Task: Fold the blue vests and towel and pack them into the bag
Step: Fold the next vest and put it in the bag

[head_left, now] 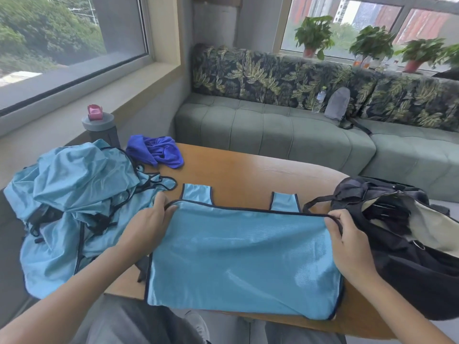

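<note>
1 blue vest [243, 256] lies flat on the desk [248, 175] in front of me, its 2 straps pointing far. My left hand [146, 224] pinches its far-left corner, my right hand [347, 234] its far-right corner, each grip narrow on the dark trim. 1 heap of vests [74, 207], number unclear, sits left; 1 crumpled towel [156, 151] far left; 1 open bag [402, 239] right.
</note>
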{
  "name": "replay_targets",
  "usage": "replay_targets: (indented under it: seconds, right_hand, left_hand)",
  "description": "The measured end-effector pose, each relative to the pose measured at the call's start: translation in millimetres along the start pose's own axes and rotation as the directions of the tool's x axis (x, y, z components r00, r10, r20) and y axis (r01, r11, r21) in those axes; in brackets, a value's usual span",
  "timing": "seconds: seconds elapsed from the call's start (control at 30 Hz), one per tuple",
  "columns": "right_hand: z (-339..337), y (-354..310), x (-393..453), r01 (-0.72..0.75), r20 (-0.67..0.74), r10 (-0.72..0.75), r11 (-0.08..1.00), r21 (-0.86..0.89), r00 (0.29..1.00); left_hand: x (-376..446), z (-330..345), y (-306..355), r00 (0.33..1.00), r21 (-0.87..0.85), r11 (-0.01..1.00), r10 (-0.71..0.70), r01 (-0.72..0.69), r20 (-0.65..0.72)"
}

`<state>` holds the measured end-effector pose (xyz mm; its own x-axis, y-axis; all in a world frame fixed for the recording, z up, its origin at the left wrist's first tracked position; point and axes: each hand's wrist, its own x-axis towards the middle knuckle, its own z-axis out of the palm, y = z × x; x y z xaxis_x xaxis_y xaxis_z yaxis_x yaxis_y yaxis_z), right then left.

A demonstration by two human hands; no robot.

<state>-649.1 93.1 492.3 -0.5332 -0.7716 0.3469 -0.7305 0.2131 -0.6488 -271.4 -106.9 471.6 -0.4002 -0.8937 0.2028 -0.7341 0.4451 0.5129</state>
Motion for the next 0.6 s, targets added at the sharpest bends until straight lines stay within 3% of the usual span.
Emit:
replay_targets:
  seconds: [0.2, 0.33, 0.5, 0.6]
  right_hand:
    - [12.9, 1.4, 56.7, 0.013, -0.006, -0.013, 0.998, -0.059, 1.000]
    - [45.6, 19.4, 99.9, -0.013, 0.018, 0.015, 0.997, -0.071, 1.000]
    - [103.9, 63.8, 127.6, -0.161, 0.166, 0.191, 0.970, -0.181, 0.968]
    - [126.0, 78.8, 120.5, -0.219, 0.211, 0.253, 0.960, -0.173, 0.944]
  left_hand:
    - [53.1, 11.8, -11.0, 0.999, 0.001, 0.999, 0.036, -0.036, -0.018]
    - [92.9, 33.8, -22.2, 1.000, 0.021, 1.000, -0.017, 0.017, 0.006]
    - [128.5, 74.8, -38.1, 0.977, -0.083, 0.979, -0.173, 0.184, 0.126]
    - [131.9, 96.8, -56.8, 0.963, -0.068, 0.975, -0.197, 0.213, 0.185]
